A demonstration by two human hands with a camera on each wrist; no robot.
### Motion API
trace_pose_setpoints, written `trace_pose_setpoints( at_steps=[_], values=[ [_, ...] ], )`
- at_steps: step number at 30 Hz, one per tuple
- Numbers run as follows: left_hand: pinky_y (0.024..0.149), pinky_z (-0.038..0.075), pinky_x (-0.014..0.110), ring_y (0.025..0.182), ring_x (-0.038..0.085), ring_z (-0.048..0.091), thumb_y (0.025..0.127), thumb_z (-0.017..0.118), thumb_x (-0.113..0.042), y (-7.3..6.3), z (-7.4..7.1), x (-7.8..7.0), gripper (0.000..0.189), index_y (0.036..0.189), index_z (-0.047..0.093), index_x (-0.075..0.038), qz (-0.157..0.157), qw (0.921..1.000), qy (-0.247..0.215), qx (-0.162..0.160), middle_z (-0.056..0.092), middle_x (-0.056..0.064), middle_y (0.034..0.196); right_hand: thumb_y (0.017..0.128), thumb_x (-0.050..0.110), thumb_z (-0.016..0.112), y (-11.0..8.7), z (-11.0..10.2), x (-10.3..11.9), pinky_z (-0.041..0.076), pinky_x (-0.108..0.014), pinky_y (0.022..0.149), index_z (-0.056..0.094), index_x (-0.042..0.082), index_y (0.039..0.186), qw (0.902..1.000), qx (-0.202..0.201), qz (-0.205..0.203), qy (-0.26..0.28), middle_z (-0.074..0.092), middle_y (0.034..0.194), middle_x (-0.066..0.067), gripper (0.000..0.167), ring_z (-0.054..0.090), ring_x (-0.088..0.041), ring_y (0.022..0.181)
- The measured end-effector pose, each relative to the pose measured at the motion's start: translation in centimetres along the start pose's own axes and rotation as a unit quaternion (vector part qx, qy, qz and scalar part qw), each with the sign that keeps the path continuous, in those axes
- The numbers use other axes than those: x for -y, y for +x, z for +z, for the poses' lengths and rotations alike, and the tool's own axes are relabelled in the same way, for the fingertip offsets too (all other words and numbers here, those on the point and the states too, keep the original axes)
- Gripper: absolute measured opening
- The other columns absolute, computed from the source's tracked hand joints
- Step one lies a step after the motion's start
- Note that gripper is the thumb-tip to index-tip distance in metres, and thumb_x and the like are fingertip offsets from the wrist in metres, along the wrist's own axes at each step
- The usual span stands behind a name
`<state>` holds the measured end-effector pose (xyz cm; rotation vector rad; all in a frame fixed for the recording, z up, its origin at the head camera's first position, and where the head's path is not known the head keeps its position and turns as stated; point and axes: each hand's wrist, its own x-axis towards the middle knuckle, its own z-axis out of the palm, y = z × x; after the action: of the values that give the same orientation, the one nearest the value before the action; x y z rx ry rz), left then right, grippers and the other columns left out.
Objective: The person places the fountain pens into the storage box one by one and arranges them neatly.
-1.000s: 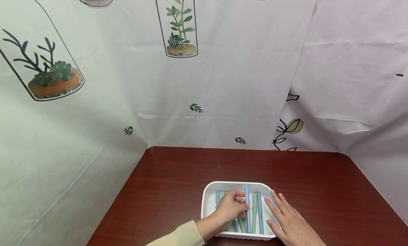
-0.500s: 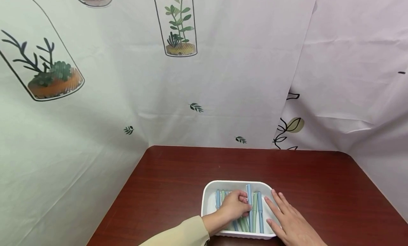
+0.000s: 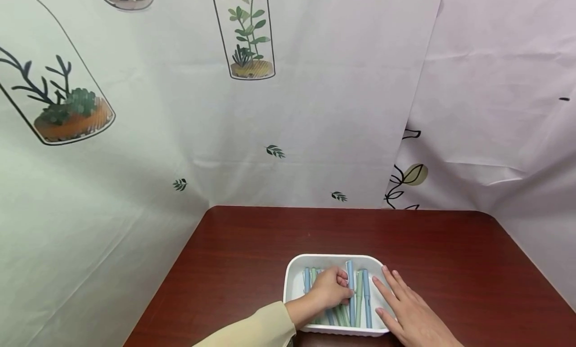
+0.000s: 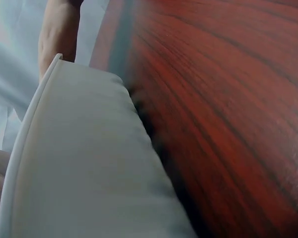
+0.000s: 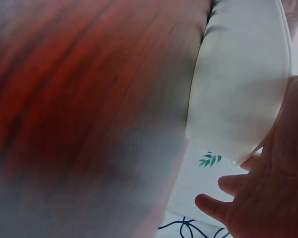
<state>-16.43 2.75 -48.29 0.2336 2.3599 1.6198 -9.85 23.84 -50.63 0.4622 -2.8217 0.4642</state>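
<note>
A white tray [image 3: 317, 257] holds several blue and green pens lying side by side. My left hand [image 3: 327, 288] reaches in over its near left part, fingers curled, and pinches a blue pen [image 3: 351, 274] whose far end lies nearer the back wall than the others. Just right of it lie a green pen [image 3: 358, 299] and another blue pen [image 3: 367, 299]. More pens on the left are partly hidden under the hand. My right hand [image 3: 414, 312] is spread with straight fingers at the tray's right rim. The right wrist view shows that hand [image 5: 268, 193] beside the tray's outer wall [image 5: 238, 74].
The tray stands near the front of a dark red wooden table [image 3: 252, 247]. A white cloth [image 3: 315, 117] printed with plants hangs behind and along both sides. In the left wrist view the tray's outer wall [image 4: 89, 153] fills much of the picture.
The left hand shifted slightly right with the blue pen, then a little back left. The right hand stays at the rim. The head view has tilted slightly.
</note>
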Motion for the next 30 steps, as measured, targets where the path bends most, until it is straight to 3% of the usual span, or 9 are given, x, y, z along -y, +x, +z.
trace_pose_setpoints(
  at_steps=[5,10,17,20,25,30],
  values=[
    [0.051,0.049,0.021,0.049,0.014,0.067,0.075,0.082,0.002,0.1,-0.2,-0.3,0.027,0.087,0.060,-0.008,0.007,0.9967,0.080,0.012,0.060,-0.007,0.065,0.094,0.048,0.067,0.1,0.0,0.0,0.046,-0.060,0.103,0.052,0.019,0.150,1.0000,0.003,0.003,0.002,0.040,0.159,-0.013,0.065,0.041,-0.041,0.141],
    [0.054,0.045,0.020,0.048,0.013,0.067,0.076,0.081,0.000,0.1,-0.5,-0.5,0.028,0.089,0.059,-0.008,0.009,0.9918,0.126,0.020,0.062,-0.006,0.060,0.094,0.049,0.066,0.1,0.0,0.1,0.046,-0.061,0.102,0.051,0.020,0.151,0.9998,0.015,0.008,0.005,0.040,0.160,-0.013,0.065,0.040,-0.041,0.142],
    [0.061,0.046,0.022,0.054,0.007,0.061,0.067,0.073,0.007,0.1,-0.9,-0.6,0.037,0.099,0.058,-0.003,0.017,0.9848,0.172,0.012,0.055,-0.007,0.072,0.094,0.051,0.065,0.1,0.0,0.2,0.046,-0.061,0.102,0.050,0.021,0.152,0.9995,0.025,0.015,0.008,0.039,0.160,-0.013,0.067,0.039,-0.041,0.143],
    [0.058,0.050,0.022,0.054,0.009,0.065,0.067,0.070,0.010,-0.1,-1.0,-0.5,0.038,0.100,0.057,-0.002,0.012,0.9905,0.136,0.020,0.055,-0.003,0.076,0.094,0.051,0.065,0.1,0.0,0.2,0.047,-0.061,0.101,0.050,0.020,0.151,0.9996,0.023,0.011,0.007,0.039,0.160,-0.013,0.067,0.040,-0.041,0.142],
    [0.049,0.056,0.026,0.054,0.020,0.069,0.073,0.062,0.016,-0.8,-1.6,-0.3,0.036,0.105,0.056,0.001,0.010,0.9987,0.031,0.038,0.055,0.003,0.082,0.093,0.050,0.066,0.2,0.1,0.1,0.048,-0.060,0.101,0.050,0.020,0.151,0.9998,0.019,0.006,0.001,0.041,0.159,-0.013,0.067,0.042,-0.041,0.141],
    [0.052,0.057,0.026,0.057,0.014,0.067,0.074,0.060,0.014,-1.1,-2.5,0.1,0.036,0.108,0.057,0.003,0.015,0.9992,-0.004,0.038,0.058,0.005,0.083,0.092,0.051,0.066,0.1,0.1,0.1,0.048,-0.058,0.101,0.051,0.020,0.150,0.9998,0.018,0.005,-0.004,0.042,0.158,-0.014,0.067,0.042,-0.042,0.140]
  ],
)
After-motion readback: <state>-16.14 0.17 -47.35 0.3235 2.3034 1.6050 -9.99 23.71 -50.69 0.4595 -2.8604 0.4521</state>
